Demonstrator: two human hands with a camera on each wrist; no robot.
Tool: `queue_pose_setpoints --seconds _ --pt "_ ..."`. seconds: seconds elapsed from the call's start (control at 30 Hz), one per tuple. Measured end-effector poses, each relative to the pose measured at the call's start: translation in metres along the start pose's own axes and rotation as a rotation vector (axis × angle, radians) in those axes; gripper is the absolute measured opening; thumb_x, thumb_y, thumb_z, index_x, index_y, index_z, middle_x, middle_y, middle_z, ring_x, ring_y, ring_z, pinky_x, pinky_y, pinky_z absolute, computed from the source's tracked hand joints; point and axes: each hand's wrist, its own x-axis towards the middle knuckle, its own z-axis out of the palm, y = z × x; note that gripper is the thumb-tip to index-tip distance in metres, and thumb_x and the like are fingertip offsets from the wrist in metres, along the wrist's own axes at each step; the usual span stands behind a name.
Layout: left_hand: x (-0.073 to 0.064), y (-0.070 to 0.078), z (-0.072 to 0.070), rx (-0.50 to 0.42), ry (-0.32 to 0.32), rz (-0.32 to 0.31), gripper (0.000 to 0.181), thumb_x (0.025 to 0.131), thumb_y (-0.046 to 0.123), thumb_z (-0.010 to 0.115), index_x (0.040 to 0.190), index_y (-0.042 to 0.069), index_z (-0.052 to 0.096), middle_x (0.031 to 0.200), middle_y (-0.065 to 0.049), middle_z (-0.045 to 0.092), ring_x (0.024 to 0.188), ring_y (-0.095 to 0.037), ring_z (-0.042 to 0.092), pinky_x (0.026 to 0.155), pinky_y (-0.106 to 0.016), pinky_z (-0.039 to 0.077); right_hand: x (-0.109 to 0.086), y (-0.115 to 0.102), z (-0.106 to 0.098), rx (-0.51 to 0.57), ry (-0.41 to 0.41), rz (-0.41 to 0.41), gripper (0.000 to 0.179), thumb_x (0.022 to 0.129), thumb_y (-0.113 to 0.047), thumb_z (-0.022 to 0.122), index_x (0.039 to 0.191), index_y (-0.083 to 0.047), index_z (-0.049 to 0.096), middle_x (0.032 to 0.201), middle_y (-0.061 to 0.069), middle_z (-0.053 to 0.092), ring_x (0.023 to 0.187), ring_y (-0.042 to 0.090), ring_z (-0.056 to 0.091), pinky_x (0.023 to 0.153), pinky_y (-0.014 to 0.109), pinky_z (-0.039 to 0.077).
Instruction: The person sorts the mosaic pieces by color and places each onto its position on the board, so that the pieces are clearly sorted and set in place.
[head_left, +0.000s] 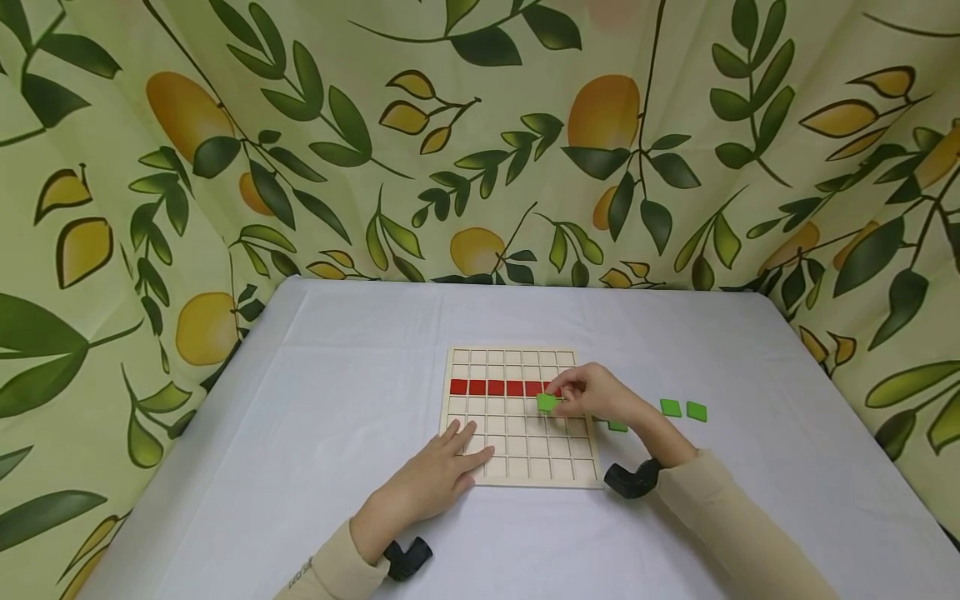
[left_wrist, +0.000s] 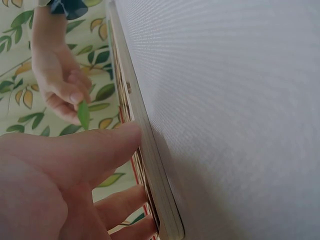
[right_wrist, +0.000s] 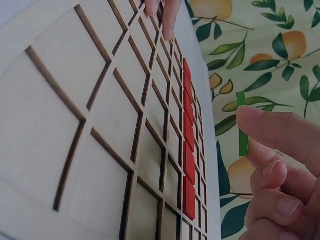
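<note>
A pale wooden grid board (head_left: 517, 447) lies on the white table, with a row of red square tiles (head_left: 496, 387) in its second row from the far edge. Over the right part of the board, my right hand (head_left: 596, 393) pinches a green tile (head_left: 546, 402) between thumb and finger. The right wrist view shows that green tile (right_wrist: 242, 135) edge-on, raised above the board. My left hand (head_left: 431, 477) rests with spread fingers on the board's near left corner. In the left wrist view its thumb (left_wrist: 117, 145) lies along the board's edge.
Two green tiles (head_left: 671, 407) (head_left: 697, 412) lie on the white tablecloth (head_left: 337, 375) right of the board. Another green tile (head_left: 617, 426) is partly covered by my right forearm. Black bands (head_left: 633, 479) sit on both wrists. A leaf-and-fruit patterned curtain (head_left: 480, 167) surrounds the table's far side.
</note>
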Motion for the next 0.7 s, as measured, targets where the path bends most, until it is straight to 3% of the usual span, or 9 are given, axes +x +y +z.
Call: queue_pose_setpoints --seconds 0.3,0.7 --pt "0.001 -0.001 0.001 0.006 -0.006 -0.010 0.043 0.098 0.022 0.053 0.141 0.022 0.050 0.156 -0.017 0.035 0.146 -0.041 0.029 0.116 -0.054 0.035 0.008 -0.006 0.004 0.026 -0.007 0.032 0.027 0.075 -0.009 0.080 0.099 0.001 0.072 0.060 -0.004 0.042 0.058 0.008 0.038 0.052 0.018 0.031" --pt "0.000 0.000 -0.001 0.000 -0.002 0.001 0.043 0.098 0.020 0.054 0.141 0.022 0.051 0.156 -0.018 0.035 0.145 -0.042 0.031 0.115 -0.055 0.036 0.020 -0.010 0.013 0.038 -0.024 -0.032 0.027 0.074 -0.008 0.080 0.097 0.003 0.072 0.059 -0.005 0.045 0.057 0.006 0.040 0.052 0.016 0.032"
